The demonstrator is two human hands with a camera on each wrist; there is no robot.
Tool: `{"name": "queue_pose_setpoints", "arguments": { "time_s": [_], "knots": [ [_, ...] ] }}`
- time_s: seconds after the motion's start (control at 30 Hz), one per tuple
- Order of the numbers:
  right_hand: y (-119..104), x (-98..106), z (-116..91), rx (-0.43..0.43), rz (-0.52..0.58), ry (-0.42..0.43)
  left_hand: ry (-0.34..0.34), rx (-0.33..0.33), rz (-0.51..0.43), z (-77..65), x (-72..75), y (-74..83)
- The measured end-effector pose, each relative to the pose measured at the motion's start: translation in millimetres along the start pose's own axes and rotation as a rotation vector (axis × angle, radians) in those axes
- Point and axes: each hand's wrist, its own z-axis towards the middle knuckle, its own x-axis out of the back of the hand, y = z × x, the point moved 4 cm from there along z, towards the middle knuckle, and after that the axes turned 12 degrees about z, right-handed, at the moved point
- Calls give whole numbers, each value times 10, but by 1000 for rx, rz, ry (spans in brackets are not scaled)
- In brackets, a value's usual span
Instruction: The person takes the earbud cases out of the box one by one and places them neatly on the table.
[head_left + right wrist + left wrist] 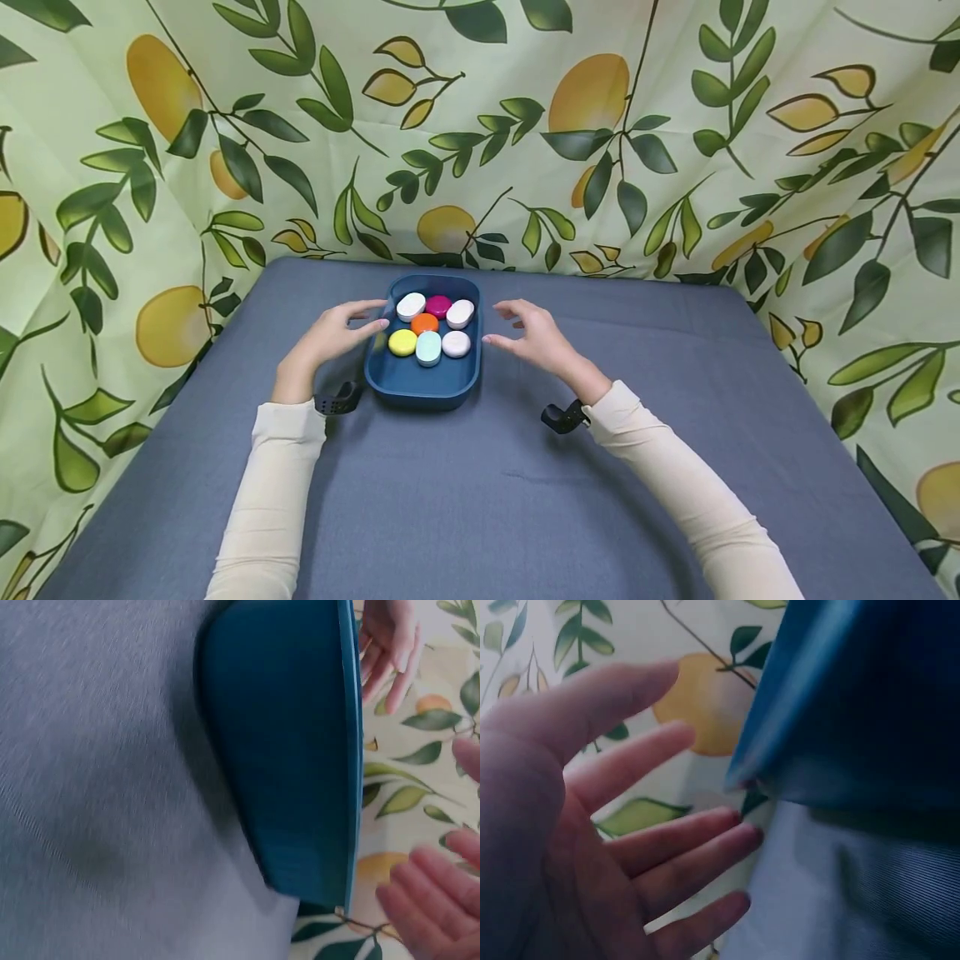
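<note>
The blue box sits on the table, close to its far edge. In it are seven small smooth lumps: three white or pale ones, a pink one, an orange one, a yellow one and a pale blue one. They bunch toward the far end, so the box's floor shows at the near end. The left hand is by the left rim, fingers loose and apart; I can't quite tell if they touch it. The right hand, fingers loose too, is just off the right side. Gray-blue table spreads wide on the near side. Behind hangs a leafy cloth.
</note>
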Motion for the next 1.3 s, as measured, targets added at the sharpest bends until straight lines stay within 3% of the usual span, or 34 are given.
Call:
{"name": "queue_pose_setpoints", "arguments": {
  "time_s": [0.2, 0.43, 0.77, 1.07, 1.3],
  "knots": [
    [-130, -263, 100, 116, 141, -167, -79, -60, -167, 17, -182, -156],
    [-142, -573, 283, 88, 172, -270, -80, -49, -266, 11, -333, -315],
    [-59, -835, 563, -49, 14, -289, -12, -69, -428, 53, -485, -511],
    [-88, -963, 675, -102, -176, -337, 9, -73, -457, 79, -511, -536],
    [-77, -1018, 685, -137, -212, -339, 24, -61, -468, 60, -552, -542]
  ]
}}
